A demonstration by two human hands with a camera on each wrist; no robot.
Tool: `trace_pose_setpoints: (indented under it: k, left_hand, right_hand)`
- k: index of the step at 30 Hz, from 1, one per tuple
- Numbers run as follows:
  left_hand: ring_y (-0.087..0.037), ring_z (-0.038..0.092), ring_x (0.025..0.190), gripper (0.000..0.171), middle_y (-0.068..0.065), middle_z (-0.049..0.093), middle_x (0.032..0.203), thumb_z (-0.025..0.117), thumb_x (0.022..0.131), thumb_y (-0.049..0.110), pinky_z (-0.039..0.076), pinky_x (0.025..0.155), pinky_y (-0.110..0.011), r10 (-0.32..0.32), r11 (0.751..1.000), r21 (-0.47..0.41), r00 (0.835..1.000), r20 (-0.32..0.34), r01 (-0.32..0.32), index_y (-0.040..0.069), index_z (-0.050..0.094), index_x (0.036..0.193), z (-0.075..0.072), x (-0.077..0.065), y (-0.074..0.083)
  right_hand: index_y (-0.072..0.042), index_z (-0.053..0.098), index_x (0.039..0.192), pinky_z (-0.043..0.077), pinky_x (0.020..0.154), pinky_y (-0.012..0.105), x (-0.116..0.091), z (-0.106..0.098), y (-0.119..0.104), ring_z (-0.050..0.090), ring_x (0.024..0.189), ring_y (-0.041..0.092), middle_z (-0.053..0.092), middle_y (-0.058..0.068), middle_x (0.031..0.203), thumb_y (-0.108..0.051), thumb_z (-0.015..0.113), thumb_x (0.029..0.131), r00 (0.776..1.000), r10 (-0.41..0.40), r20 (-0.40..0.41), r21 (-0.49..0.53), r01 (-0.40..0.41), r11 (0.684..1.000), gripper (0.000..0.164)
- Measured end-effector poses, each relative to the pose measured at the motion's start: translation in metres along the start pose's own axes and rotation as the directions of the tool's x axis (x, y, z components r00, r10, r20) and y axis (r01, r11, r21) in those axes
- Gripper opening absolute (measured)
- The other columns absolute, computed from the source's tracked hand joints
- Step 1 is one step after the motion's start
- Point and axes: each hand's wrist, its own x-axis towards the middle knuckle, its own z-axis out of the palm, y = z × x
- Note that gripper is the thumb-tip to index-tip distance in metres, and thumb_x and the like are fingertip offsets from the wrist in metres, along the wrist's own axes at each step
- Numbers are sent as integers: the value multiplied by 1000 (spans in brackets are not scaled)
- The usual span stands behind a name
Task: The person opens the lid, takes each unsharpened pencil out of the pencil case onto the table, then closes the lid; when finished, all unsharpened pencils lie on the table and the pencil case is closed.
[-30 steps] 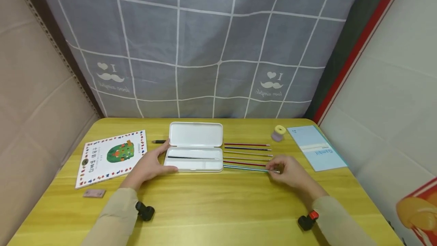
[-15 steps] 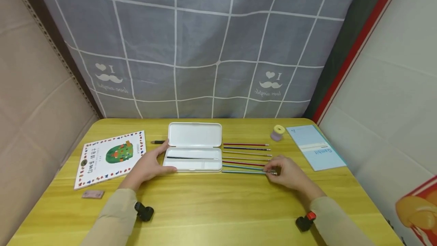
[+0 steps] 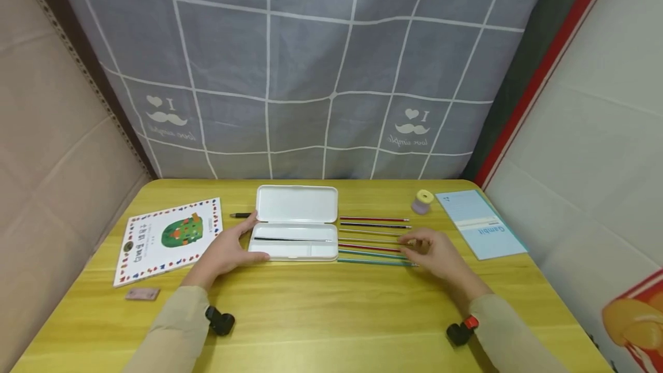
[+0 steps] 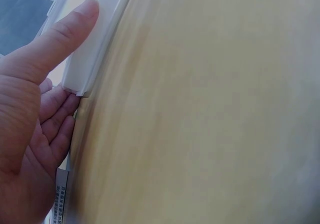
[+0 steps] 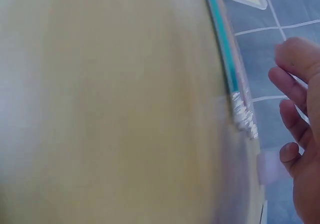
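Observation:
A white pencil case [image 3: 297, 204] lies with its lid folded back, and a dark pencil [image 3: 290, 239] rests in its tray. My left hand [image 3: 234, 247] holds the case's left end, thumb over the front edge and fingers against the end. Several pencils lie side by side right of the case. Nearest the front is a green pencil [image 3: 375, 262], whose silvery end shows in the right wrist view. Over the pencils' right ends hovers my right hand [image 3: 432, 253], fingers loosely bent, thumb and index finger near each other, with nothing between them.
A picture book [image 3: 171, 240] and a pink eraser [image 3: 142, 293] lie on the left. Behind my left hand is a black pen [image 3: 240, 215]. On the right are a yellow-topped small jar [image 3: 422, 202] and a light blue notebook [image 3: 481, 224]. A grey curtain hangs behind the table.
My right hand shifted the green pencil toward the front, apart from its neighbour, then let go and moved back over the other pencils. The left hand stays on the case.

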Motion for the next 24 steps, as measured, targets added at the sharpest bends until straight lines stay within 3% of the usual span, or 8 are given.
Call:
trace_pose_setpoints:
  k: [4,6,8,11,16,19,21,24]
  left_hand:
    - [-47,32,150,121,-9,42,164,85,76,66,35,113,-70,7,1000,-1,1000,-1,-7,26,18,169,0,0,-1]
    - [-47,32,151,122,-9,43,164,85,76,67,35,113,-69,15,1000,-1,1000,-2,-15,25,18,169,1,1,-2]
    - [-46,32,151,122,-8,43,163,85,76,66,34,114,-69,18,1000,-4,1000,-4,-18,25,18,169,1,1,-2]
    - [-46,31,151,122,-8,43,164,85,76,65,34,114,-69,20,1000,-6,1000,-6,-20,24,18,169,1,1,-1]
    - [-47,32,151,121,-9,42,164,85,77,64,34,114,-70,15,1000,0,1000,-6,-15,24,18,169,2,0,0]
    - [-47,32,151,121,-9,42,164,86,77,63,34,114,-69,16,1000,0,1000,-7,-16,24,18,169,2,-1,0]
    - [-46,31,151,121,-9,41,165,86,78,62,34,114,-69,20,1000,-4,1000,-7,-20,23,18,169,2,-1,1]
    - [-45,31,151,121,-8,40,165,87,78,61,33,115,-69,24,1000,-14,1000,-5,-24,22,17,169,2,-1,1]
  right_hand:
    - [-17,80,122,37,48,25,12,-3,-9,53,65,13,70,-3,82,-25,81,94,995,99,-17,25,-98,995,29]
    - [-18,79,125,35,45,26,20,-3,-16,50,60,14,65,-2,71,-28,80,95,991,134,-17,62,-133,989,32]
    - [-20,78,128,38,45,26,28,-1,-22,51,59,14,69,-5,77,-30,80,95,988,149,-27,97,-146,985,34]
    - [-20,77,129,38,45,27,43,8,-28,45,53,13,66,2,72,-31,79,96,988,150,-25,169,-144,975,36]
    - [-12,76,130,34,46,24,66,32,-38,37,50,9,78,8,101,-30,79,96,991,129,23,228,-131,965,39]
    - [-7,76,129,35,49,22,78,49,-46,40,56,5,76,5,124,-29,79,96,991,123,49,230,-131,964,40]
    - [-7,76,128,36,49,23,85,59,-55,40,55,6,76,5,125,-28,79,96,990,121,71,218,-134,967,38]
    - [-10,78,126,45,57,25,91,73,-68,54,67,7,76,4,124,-28,78,97,988,106,115,181,-126,975,35]
